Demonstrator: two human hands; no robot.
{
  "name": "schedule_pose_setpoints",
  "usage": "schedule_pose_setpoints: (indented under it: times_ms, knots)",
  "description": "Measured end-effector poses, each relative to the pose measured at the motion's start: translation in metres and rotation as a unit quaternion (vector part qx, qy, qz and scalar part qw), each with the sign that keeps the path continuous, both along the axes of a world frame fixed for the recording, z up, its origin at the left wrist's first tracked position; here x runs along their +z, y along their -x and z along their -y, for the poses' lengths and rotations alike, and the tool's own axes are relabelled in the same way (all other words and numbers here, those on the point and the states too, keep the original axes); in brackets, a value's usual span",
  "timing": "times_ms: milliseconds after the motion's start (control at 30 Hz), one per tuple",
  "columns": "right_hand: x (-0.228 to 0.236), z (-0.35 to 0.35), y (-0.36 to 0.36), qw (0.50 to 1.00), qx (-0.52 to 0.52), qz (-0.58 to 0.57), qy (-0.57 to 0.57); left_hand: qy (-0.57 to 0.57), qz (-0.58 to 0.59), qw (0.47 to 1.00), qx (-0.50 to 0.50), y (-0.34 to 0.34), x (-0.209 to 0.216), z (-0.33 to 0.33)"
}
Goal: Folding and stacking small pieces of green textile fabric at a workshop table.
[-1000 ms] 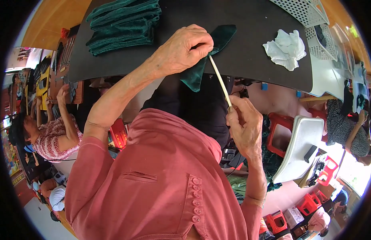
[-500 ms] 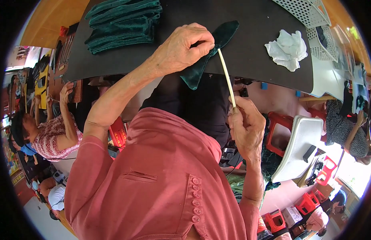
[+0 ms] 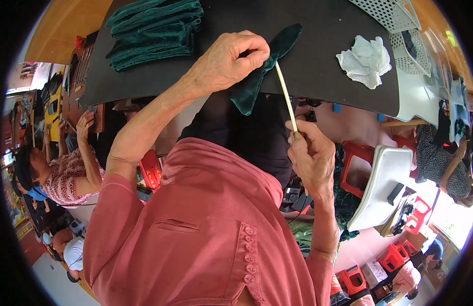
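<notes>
A dark green velvet piece (image 3: 251, 93) with pointed ends hangs partly over the front edge of the dark table. My left hand (image 3: 242, 52) is closed, pinching this velvet at its narrow middle. My right hand (image 3: 313, 153), below the table edge, is closed around the lower part of a thin pale stick (image 3: 286, 97). The stick's upper tip meets the velvet just beside my left fingertips; whether it goes inside the cloth cannot be made out. A stack of folded dark green velvet pieces (image 3: 152, 38) lies on the table to the left of my left hand.
A crumpled white cloth (image 3: 365, 62) lies at the right of the dark table (image 3: 318, 46). White perforated baskets (image 3: 411, 53) stand beyond it. Right of my lap are a red stool (image 3: 356, 168) and a white board (image 3: 382, 188). Another person (image 3: 68, 173) works at the left.
My right hand has shifted slightly up and left along with the stick. My left hand and the velvet have moved a little to the left.
</notes>
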State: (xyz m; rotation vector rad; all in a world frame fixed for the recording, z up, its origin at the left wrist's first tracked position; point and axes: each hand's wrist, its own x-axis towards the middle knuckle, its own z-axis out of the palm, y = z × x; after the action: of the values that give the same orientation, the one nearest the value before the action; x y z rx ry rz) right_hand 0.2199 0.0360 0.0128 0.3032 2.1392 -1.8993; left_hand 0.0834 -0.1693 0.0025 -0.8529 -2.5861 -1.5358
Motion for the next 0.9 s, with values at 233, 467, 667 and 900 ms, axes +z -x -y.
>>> schedule_pose_setpoints:
  times_ms: [233,467,667,900]
  knots:
    - [0.007,-0.001,0.002,0.999,0.009,0.026,0.021,0.034,-0.066,0.997,-0.029,0.003,-0.004,0.000]
    - [-0.002,-0.002,0.003,0.999,0.046,-0.004,-0.016,0.028,-0.027,0.999,-0.034,0.001,-0.001,-0.001]
    - [-0.003,0.000,0.005,0.999,0.052,0.007,0.000,0.024,-0.013,0.999,-0.035,0.000,-0.002,-0.001]
    - [-0.007,0.006,0.011,1.000,0.008,-0.024,0.006,0.081,-0.203,0.969,-0.117,-0.002,-0.004,-0.006]
